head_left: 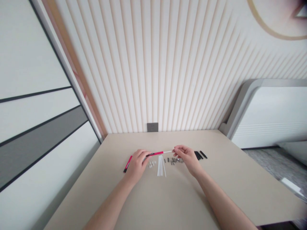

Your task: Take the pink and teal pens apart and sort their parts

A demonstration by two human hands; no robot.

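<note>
My left hand (137, 162) is closed around the black end of a pink-and-black pen barrel (158, 153), held level just above the table. From its pink end a thin white rod (168, 151) sticks out to the right. My right hand (188, 157) pinches the far tip of that rod, and the fingers hide what is at the tip. Below the barrel lie several white rods (160, 166) side by side. Small white plugs (151, 164) are beside my left fingers. Small grey metal parts (173, 160) lie under my right hand, which partly covers them.
Left of my left hand lies another pink-and-black barrel (128, 164). Several black pen-like pieces (203, 154) rest right of my right hand. The beige table (163, 204) meets a ribbed wall with a dark socket (152, 127). A cabinet (52, 153) borders the left side.
</note>
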